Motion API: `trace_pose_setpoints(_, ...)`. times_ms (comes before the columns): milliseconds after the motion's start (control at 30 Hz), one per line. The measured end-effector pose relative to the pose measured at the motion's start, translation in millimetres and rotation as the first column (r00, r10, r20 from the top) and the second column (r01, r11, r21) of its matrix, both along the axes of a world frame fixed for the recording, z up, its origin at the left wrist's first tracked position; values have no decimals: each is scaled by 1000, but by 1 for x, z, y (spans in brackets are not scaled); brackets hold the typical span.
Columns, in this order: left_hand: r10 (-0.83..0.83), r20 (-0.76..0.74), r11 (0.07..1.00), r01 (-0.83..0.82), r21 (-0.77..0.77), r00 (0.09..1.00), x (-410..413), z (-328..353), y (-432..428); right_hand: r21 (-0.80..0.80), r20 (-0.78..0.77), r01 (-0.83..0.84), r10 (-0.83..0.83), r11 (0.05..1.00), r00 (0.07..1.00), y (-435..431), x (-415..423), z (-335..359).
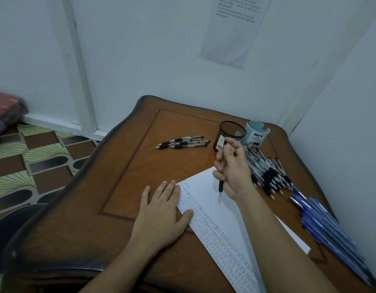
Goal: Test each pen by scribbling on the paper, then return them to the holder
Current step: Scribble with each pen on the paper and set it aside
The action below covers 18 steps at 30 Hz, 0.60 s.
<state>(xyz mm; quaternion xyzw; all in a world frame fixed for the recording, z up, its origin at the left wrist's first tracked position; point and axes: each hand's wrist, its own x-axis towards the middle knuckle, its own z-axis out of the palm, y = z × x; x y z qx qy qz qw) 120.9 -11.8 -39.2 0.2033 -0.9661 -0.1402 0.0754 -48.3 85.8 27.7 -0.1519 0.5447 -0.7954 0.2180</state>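
Observation:
My right hand (233, 172) grips a black-grip pen (221, 186) upright, its tip just above the white paper (206, 199). Rows of small scribbles fill the paper's left side. Flat on the table, my left hand (161, 212) presses the paper's left edge with straight fingers. A black mesh pen holder (229, 132) stands at the back, just behind my right hand. Three black-grip pens (183, 142) lie left of the holder. A heap of black-grip pens (267, 172) lies to the right of my right hand.
A pale blue desk organizer (256, 134) stands right of the mesh holder. Several blue pens (322, 225) lie along the table's right edge. The brown wooden table (128, 170) sits in a wall corner; patterned floor shows to the left.

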Motion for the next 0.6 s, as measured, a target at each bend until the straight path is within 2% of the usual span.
trace_pose_setpoints(100,2,-7,1000,-2,-1,1000,0,0,0,78,12,-34,33,996,999,0,4,1)
trace_pose_setpoints(267,1,21,1000,-1,-23,1000,0,1,1,14,-7,-85,85,996,996,2,4,0)
trace_pose_setpoints(500,5,18,1000,-4,-27,1000,0,-2,0,6,218,-86,82,996,972,4,-13,-19)
trace_pose_setpoints(600,10,-1,1000,-10,-10,1000,0,0,0,112,141,-120,103,986,985,1,-17,-30)
